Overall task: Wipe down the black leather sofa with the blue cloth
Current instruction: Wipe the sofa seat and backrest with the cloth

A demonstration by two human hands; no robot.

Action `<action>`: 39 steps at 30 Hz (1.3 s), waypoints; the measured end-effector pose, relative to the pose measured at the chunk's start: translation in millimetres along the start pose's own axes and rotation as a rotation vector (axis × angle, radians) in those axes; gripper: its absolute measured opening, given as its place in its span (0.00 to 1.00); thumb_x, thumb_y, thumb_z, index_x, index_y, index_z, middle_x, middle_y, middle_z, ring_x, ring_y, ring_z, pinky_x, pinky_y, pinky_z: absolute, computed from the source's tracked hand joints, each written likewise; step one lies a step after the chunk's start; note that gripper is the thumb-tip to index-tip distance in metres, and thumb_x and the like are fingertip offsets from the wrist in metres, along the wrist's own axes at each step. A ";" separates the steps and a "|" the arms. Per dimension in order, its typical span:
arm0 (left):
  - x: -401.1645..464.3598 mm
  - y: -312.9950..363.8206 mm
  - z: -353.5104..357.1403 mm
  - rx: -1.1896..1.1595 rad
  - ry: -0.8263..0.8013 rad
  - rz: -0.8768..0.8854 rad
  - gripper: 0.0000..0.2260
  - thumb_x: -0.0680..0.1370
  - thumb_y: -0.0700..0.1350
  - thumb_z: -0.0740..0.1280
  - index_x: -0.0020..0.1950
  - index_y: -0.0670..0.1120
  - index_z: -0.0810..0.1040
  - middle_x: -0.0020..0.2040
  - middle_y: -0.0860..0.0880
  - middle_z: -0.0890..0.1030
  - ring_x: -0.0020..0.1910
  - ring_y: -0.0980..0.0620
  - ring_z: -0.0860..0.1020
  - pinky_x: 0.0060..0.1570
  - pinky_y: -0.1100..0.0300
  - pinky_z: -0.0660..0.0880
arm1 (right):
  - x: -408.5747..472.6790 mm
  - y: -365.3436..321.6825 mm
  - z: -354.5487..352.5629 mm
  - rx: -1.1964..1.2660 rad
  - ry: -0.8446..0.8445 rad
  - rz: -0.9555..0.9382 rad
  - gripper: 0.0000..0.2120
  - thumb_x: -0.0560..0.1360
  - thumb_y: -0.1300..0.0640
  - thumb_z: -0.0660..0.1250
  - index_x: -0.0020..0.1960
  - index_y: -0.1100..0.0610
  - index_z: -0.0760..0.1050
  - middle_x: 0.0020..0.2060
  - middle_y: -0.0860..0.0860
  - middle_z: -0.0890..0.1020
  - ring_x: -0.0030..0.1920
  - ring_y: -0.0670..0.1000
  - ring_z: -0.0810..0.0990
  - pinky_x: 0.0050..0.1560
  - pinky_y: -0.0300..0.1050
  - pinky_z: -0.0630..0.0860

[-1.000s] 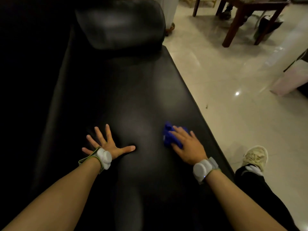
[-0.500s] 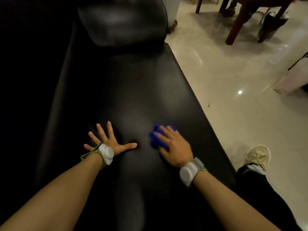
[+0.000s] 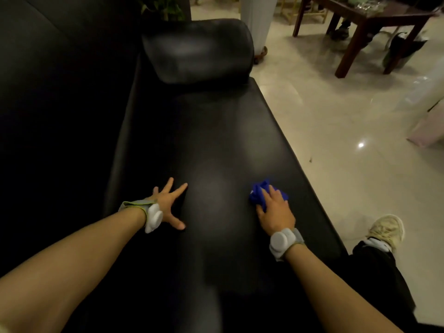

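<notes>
The blue cloth (image 3: 260, 193) lies bunched on the seat of the black leather sofa (image 3: 216, 131), toward its front edge, pressed flat under the right hand (image 3: 276, 212) with fingers laid over it. The left hand (image 3: 168, 204) rests splayed wide on the seat, well apart, holding nothing. A wooden table (image 3: 365, 18) stands on the tiled floor (image 3: 336, 140) beyond

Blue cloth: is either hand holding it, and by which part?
The right hand presses the bunched blue cloth onto the black leather sofa, covering its near side. The left hand holds nothing.
</notes>
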State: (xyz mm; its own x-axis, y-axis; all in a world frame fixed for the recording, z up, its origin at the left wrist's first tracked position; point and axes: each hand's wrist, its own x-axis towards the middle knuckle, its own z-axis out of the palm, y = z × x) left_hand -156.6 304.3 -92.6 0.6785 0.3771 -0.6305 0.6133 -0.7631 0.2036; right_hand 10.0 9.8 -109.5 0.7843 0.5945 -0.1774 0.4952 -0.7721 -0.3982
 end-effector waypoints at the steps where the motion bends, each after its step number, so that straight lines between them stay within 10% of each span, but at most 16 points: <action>1: -6.1 -6.8 -3.6 0.110 -0.033 0.032 0.66 0.54 0.64 0.82 0.76 0.69 0.36 0.79 0.51 0.31 0.76 0.29 0.39 0.72 0.32 0.56 | -6.4 -11.1 5.7 -0.043 -0.011 -0.101 0.30 0.79 0.50 0.62 0.79 0.46 0.55 0.79 0.49 0.54 0.78 0.54 0.52 0.77 0.54 0.52; 8: -5.0 -2.8 8.1 0.291 -0.092 0.037 0.66 0.61 0.50 0.83 0.78 0.59 0.33 0.76 0.43 0.27 0.76 0.30 0.39 0.72 0.38 0.60 | -47.0 -56.7 44.5 -0.183 -0.236 -0.657 0.32 0.75 0.47 0.64 0.77 0.40 0.57 0.79 0.43 0.53 0.78 0.47 0.47 0.75 0.52 0.39; 16: 6.6 -6.4 10.4 0.257 -0.114 0.028 0.65 0.61 0.53 0.82 0.77 0.61 0.33 0.77 0.42 0.28 0.77 0.35 0.37 0.74 0.39 0.54 | -1.5 -22.7 4.5 0.029 0.027 0.031 0.29 0.79 0.51 0.63 0.78 0.47 0.58 0.78 0.48 0.57 0.78 0.52 0.52 0.77 0.60 0.47; 25: 13.4 -10.7 17.4 0.266 -0.068 0.085 0.67 0.59 0.50 0.84 0.78 0.58 0.33 0.76 0.41 0.28 0.75 0.27 0.40 0.72 0.37 0.58 | -46.6 -78.6 55.3 -0.211 -0.254 -0.702 0.33 0.74 0.48 0.66 0.77 0.42 0.59 0.79 0.44 0.54 0.79 0.48 0.49 0.76 0.57 0.41; 34: 20.6 -11.7 19.4 0.232 -0.070 0.074 0.67 0.60 0.47 0.84 0.78 0.59 0.33 0.76 0.42 0.26 0.75 0.30 0.38 0.72 0.40 0.58 | -8.5 -37.8 18.8 -0.066 0.018 0.003 0.30 0.80 0.50 0.62 0.78 0.46 0.55 0.79 0.47 0.54 0.79 0.51 0.49 0.76 0.61 0.44; 39: 27.5 -18.6 24.6 0.254 -0.053 0.091 0.68 0.58 0.48 0.85 0.78 0.59 0.33 0.76 0.41 0.26 0.74 0.26 0.39 0.71 0.37 0.58 | -33.6 -79.4 54.2 -0.183 -0.067 -0.402 0.33 0.75 0.49 0.64 0.77 0.41 0.57 0.79 0.44 0.53 0.79 0.51 0.49 0.76 0.61 0.47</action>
State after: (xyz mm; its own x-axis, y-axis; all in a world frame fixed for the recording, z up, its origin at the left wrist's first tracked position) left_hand -159.3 316.0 -132.1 0.6999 0.2785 -0.6577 0.4254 -0.9023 0.0707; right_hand -76.0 63.4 -120.7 0.4928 0.8642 -0.1009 0.8188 -0.4999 -0.2822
